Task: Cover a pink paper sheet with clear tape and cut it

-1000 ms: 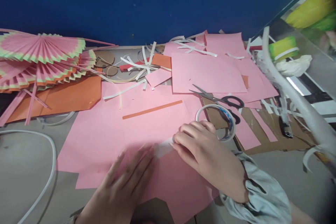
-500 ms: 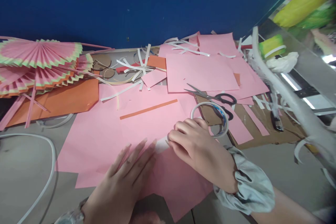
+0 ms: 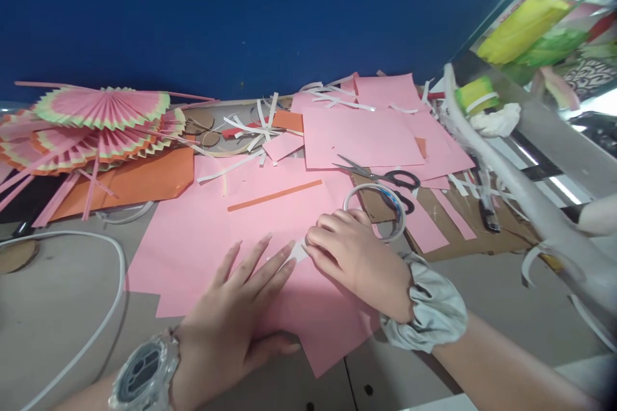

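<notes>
My left hand [image 3: 241, 302] lies flat on a pink paper sheet [image 3: 187, 263], its fingers spread and the thumb held out. A short piece of white tape [image 3: 299, 252] shows between its fingertips and my right hand [image 3: 357, 263]. The fingers of my right hand are curled and pinch the tape's right end. Just behind that hand lies a white tape roll [image 3: 401, 218], partly covered by the knuckles. An orange paper strip [image 3: 274, 196] rests on the pink sheet beyond both hands.
Black-handled scissors [image 3: 393, 178] lie behind the roll. Pink and green pleated paper fans [image 3: 103, 109] pile up at left over orange paper [image 3: 139, 183]. More pink sheets [image 3: 361, 138] sit at the back. A box cutter [image 3: 489, 215] and a white bar [image 3: 520, 167] are at right.
The view has turned, so the table things appear shifted. My left thumb now shows stretched out to the side. My right hand keeps its pinch on the tape.
</notes>
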### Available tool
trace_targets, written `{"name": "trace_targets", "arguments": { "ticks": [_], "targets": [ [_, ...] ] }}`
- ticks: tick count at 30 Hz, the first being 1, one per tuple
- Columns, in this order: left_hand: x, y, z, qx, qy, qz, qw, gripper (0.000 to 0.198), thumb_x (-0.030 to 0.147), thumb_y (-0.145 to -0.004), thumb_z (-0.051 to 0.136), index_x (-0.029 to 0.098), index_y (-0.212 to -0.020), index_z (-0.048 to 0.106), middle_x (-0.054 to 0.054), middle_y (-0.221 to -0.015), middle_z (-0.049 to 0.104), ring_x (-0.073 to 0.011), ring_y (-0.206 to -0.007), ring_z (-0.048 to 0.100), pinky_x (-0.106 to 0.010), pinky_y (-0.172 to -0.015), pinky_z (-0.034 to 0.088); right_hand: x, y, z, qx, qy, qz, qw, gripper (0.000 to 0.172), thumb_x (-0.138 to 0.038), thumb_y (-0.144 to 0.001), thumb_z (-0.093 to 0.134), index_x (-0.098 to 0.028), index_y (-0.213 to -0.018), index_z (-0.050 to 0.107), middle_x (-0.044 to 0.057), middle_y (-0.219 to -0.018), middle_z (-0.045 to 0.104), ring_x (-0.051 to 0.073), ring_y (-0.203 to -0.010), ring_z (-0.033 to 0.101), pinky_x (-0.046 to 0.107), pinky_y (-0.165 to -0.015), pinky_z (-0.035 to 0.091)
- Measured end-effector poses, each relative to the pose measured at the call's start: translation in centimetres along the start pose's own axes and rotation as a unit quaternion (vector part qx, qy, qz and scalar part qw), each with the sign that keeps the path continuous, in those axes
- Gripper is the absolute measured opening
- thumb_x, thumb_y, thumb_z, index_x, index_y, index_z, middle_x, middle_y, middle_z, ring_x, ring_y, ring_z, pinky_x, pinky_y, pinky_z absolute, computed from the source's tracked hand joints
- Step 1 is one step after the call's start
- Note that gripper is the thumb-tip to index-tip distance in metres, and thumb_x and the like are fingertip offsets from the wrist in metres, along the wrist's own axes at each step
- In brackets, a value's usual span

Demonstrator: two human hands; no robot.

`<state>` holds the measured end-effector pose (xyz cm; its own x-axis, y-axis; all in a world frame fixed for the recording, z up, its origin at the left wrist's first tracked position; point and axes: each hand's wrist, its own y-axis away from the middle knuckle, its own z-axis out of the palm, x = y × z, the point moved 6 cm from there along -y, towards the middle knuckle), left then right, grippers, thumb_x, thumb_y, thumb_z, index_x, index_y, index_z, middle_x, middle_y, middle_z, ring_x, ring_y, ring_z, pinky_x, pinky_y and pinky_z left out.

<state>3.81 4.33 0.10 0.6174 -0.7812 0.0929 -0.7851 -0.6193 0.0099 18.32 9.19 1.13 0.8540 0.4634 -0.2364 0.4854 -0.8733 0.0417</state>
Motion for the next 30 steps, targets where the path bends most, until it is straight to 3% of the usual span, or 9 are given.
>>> {"name": "trace_targets", "arguments": {
  "ticks": [9,15,19,25,28,30],
  "targets": [
    [0.1,0.5,0.0,-0.005,0.007,-0.015,1.000,0.068,0.054,-0.087,0.041,0.019,-0.143,0.024,-0.005,-0.149,0.027,-0.0305,-0.138,0.012,-0.053,-0.108,0.018,-0.2,0.7,-1.6,0.075,0.051,0.052,0.995,0.020,-0.032,-0.086,0.049,-0.019,-0.073,0.057,0.003,-0.077,0.059,0.017,-0.078,0.051,0.040,-0.092,0.025],
    [-0.1,1.2,-0.2,-0.011,-0.029,-0.015,0.999,0.066,0.049,-0.088,0.044,0.019,-0.143,0.022,-0.002,-0.149,0.026,-0.0301,-0.138,0.015,-0.051,-0.108,0.019,-0.2,0.8,-1.8,0.078,0.040,0.078,0.993,0.028,-0.030,-0.092,0.037,-0.018,-0.077,0.059,0.005,-0.081,0.061,0.019,-0.080,0.054,0.037,-0.085,0.031],
    [-0.2,1.7,-0.3,-0.013,-0.058,-0.011,0.998,0.065,0.049,-0.089,0.042,0.019,-0.143,0.023,0.000,-0.150,0.024,-0.0291,-0.137,0.016,-0.049,-0.109,0.015,0.3,0.9,-2.0,0.072,0.015,0.085,0.994,0.032,-0.024,-0.093,0.032,-0.018,-0.076,0.057,0.005,-0.078,0.060,0.019,-0.078,0.054,0.035,-0.079,0.034],
    [-0.9,3.2,-1.6,-0.024,-0.095,-0.016,0.995,0.066,0.056,-0.087,0.040,0.019,-0.140,0.031,0.000,-0.148,0.028,-0.0253,-0.138,0.013,-0.043,-0.111,0.001,3.5,1.7,-3.7,0.135,-0.023,0.143,0.980,0.023,-0.020,-0.093,0.031,-0.017,-0.083,0.052,0.007,-0.085,0.057,0.020,-0.083,0.053,0.032,-0.073,0.038],
    [-1.1,3.3,-2.8,-0.013,-0.082,-0.024,0.996,0.058,0.054,-0.086,0.044,0.019,-0.132,0.044,-0.002,-0.143,0.040,-0.0243,-0.136,0.020,-0.045,-0.112,0.002,2.9,1.6,-3.6,0.115,-0.050,0.094,0.988,0.016,-0.020,-0.092,0.037,-0.017,-0.090,0.053,0.006,-0.091,0.057,0.019,-0.089,0.052,0.033,-0.080,0.038],
    [-0.7,2.7,-3.2,0.011,-0.069,-0.019,0.997,0.055,0.048,-0.086,0.047,0.017,-0.131,0.044,-0.004,-0.141,0.042,-0.0241,-0.135,0.024,-0.045,-0.112,0.006,1.8,1.3,-3.2,0.090,-0.055,0.041,0.994,0.014,-0.021,-0.091,0.042,-0.018,-0.099,0.053,0.005,-0.098,0.057,0.020,-0.095,0.050,0.034,-0.085,0.037]
  ]
}}
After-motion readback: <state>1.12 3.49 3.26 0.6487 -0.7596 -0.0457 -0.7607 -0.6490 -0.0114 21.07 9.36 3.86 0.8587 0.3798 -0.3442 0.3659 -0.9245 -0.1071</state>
